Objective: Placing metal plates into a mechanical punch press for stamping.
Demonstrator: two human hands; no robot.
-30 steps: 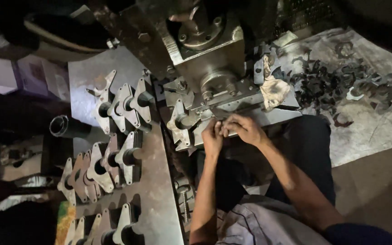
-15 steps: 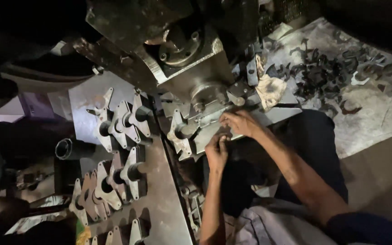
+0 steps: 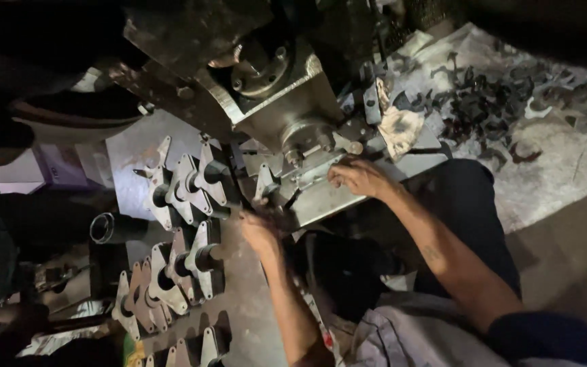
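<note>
**Hands split: one at the machine, one at the castings**

Since the earlier frames the hands have separated. Right hand [image 3: 358, 178] stays at the machine [image 3: 273, 88], fingers curled on the clamped flanged casting [image 3: 266, 187]; exact grip unclear. Left hand [image 3: 259, 231] has dropped to the counter [image 3: 239, 299], fingers pressed together beside the row of castings [image 3: 185, 187]. Whether it holds one, cannot tell.

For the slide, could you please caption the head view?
Seated at a metal machine, right hand on its fixture plate, left hand beside rows of triangular flanged castings.
</note>
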